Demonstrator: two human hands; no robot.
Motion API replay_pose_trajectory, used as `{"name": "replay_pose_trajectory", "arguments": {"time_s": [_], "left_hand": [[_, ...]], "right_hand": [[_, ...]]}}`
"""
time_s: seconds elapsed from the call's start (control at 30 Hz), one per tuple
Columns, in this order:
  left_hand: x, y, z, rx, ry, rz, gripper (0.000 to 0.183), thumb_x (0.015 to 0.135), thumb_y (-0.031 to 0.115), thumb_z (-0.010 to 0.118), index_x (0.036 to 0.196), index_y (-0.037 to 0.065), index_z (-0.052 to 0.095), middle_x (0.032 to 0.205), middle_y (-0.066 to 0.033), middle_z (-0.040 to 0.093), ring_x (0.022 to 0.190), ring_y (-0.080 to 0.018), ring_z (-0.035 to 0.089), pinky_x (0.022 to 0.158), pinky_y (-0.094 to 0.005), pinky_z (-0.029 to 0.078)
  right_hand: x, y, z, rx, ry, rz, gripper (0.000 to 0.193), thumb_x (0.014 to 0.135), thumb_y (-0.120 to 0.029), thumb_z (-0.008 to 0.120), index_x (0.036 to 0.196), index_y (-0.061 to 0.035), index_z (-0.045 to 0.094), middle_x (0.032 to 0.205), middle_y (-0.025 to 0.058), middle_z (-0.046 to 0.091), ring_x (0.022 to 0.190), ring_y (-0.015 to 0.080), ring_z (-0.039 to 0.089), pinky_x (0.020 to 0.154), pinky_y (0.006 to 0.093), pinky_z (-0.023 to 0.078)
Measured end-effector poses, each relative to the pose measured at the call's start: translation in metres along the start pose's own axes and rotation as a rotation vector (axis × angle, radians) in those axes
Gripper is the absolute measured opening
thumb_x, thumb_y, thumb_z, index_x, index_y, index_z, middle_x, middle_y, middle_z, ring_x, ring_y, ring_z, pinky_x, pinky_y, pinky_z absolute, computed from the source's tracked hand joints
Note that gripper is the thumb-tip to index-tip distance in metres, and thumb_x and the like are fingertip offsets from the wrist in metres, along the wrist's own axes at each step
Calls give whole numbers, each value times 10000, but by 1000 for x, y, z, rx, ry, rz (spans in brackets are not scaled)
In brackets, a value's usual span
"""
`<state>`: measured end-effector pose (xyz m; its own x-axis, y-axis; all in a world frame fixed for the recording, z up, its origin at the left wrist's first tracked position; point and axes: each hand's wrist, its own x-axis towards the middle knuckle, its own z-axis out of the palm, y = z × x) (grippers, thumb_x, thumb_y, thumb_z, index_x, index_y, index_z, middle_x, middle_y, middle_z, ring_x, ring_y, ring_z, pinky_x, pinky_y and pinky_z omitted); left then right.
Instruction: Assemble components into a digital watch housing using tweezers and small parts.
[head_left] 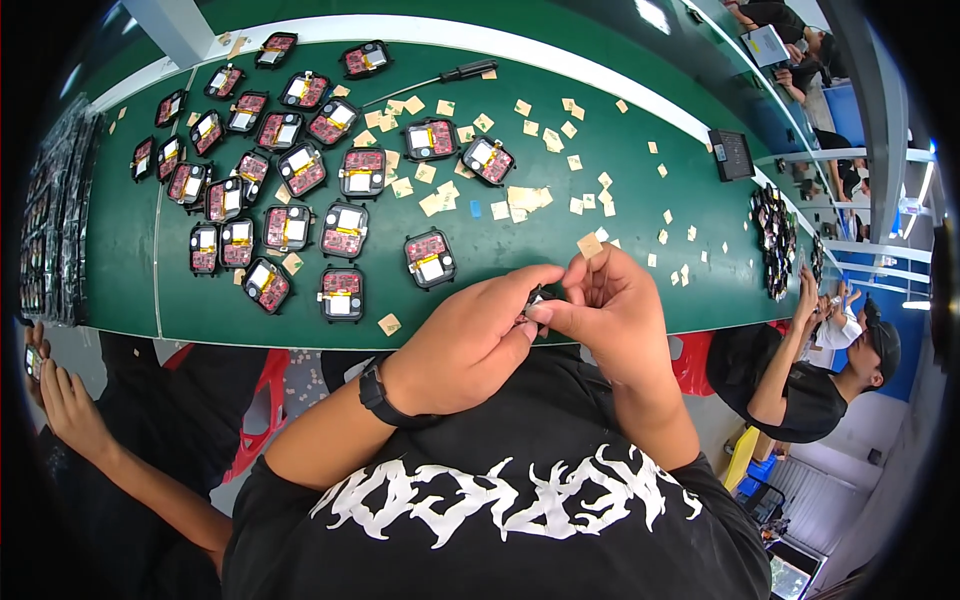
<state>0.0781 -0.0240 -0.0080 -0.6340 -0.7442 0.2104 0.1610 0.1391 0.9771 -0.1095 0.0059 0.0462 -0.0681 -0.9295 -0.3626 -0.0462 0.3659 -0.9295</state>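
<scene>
My left hand [465, 345] is closed around a small dark electronic module [533, 300], near the table's front edge. Most of this piece is hidden by the fingers. Right beside it, my right hand [622, 320] rests its thumb against the module. At the raised fingertips of that hand is a tan square of backing paper [590, 245]. The nearest device on the table is an open black casing with a red circuit board and white label [430, 258], just beyond my left hand.
Several similar open casings [343, 230] cover the table's left half. Loose tan paper squares [530, 200] lie scattered across the green table [520, 95]. A screwdriver [465, 72] and black tray [730, 155] lie farther back. Co-workers sit left [75, 410] and right [790, 375].
</scene>
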Motion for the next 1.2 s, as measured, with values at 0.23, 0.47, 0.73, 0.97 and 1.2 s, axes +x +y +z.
{"name": "replay_pose_trajectory", "arguments": {"time_s": [0.23,0.47,0.73,0.97,1.2], "left_hand": [[4,11,-4,-158,-25,-200,484,926,-1,541,1400,-37,452,993,-158,649,835,-246,635,760,-357,504],[4,8,-4,-406,17,-300,531,965,27,512,1484,-2,405,938,-33,621,685,-52,501,640,-211,430],[8,11,0,-295,60,-320,496,956,-10,509,1447,-1,440,921,-12,611,699,-38,511,624,-205,430],[12,14,0,-354,76,-425,454,962,13,524,1413,0,467,916,-46,652,719,-71,555,659,-248,480],[10,8,1,-451,51,-396,464,1008,38,490,1460,-26,403,978,-99,642,654,-78,485,624,-227,436]], "right_hand": [[4,2,5,33,14,-6,284,791,47,813,843,-23,542,684,-37,504,600,44,548,522,195,432],[-13,8,-12,-367,30,-510,194,824,-32,789,994,-11,696,664,3,545,603,64,570,499,249,423],[-3,10,-22,-928,-102,-834,480,769,-332,825,1193,-132,720,660,-10,526,513,164,531,469,309,424],[7,19,-30,-811,-122,-766,442,800,-269,801,1215,-141,717,665,7,522,536,162,531,495,302,428],[-3,29,-95,-346,294,-364,404,902,-145,732,1283,-31,660,755,-54,573,663,46,462,616,242,412]]}}
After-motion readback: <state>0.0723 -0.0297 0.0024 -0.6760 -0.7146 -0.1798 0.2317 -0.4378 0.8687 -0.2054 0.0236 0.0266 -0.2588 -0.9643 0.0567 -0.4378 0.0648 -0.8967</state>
